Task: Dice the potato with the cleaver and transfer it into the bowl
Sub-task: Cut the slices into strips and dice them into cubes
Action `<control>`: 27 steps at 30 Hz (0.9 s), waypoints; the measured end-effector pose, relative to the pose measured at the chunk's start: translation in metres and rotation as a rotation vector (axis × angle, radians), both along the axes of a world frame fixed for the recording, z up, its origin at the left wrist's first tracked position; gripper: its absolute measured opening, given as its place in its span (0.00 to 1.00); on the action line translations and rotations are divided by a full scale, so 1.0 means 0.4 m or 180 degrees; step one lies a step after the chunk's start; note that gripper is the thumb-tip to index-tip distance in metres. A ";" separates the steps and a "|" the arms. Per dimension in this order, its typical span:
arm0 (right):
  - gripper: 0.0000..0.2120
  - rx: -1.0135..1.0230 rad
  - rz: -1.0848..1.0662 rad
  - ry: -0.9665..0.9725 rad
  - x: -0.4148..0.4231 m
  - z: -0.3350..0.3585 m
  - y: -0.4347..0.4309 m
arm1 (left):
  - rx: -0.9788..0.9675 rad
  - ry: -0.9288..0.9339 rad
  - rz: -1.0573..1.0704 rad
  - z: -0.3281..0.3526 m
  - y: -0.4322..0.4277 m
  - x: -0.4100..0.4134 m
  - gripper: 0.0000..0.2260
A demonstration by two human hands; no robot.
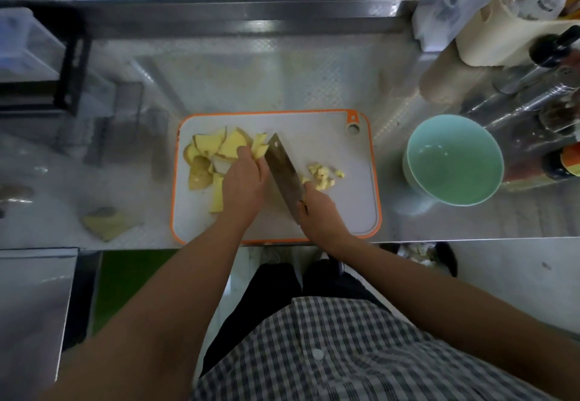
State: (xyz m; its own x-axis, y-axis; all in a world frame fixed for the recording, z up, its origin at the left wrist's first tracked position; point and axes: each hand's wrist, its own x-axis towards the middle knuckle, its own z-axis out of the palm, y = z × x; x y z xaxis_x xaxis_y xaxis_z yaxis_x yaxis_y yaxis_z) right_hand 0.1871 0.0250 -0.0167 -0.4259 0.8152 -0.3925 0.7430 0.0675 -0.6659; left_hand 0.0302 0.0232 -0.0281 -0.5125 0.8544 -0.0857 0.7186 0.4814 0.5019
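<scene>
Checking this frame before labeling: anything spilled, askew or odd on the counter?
Nothing spilled: potato slices and dice stay on the cutting board, and the bowl is upright. One oddity: a yellow piece lies on the counter left of the board; cannot tell whether potato or sponge.

Potato slabs (216, 149) left on cutting board (342, 212), diced pieces (323, 176) right, bowl (453, 162) beside board

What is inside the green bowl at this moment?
The bowl looks empty: only its bare green inside shows, with nothing in it. The dice lie on the board. The inner wall nearest the board is hidden behind the rim.
</scene>
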 end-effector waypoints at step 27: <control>0.10 0.0667 0.0176 -0.0684 0.098 0.055 0.086 | -0.0231 0.0738 -0.1561 -0.023 -0.029 0.066 0.20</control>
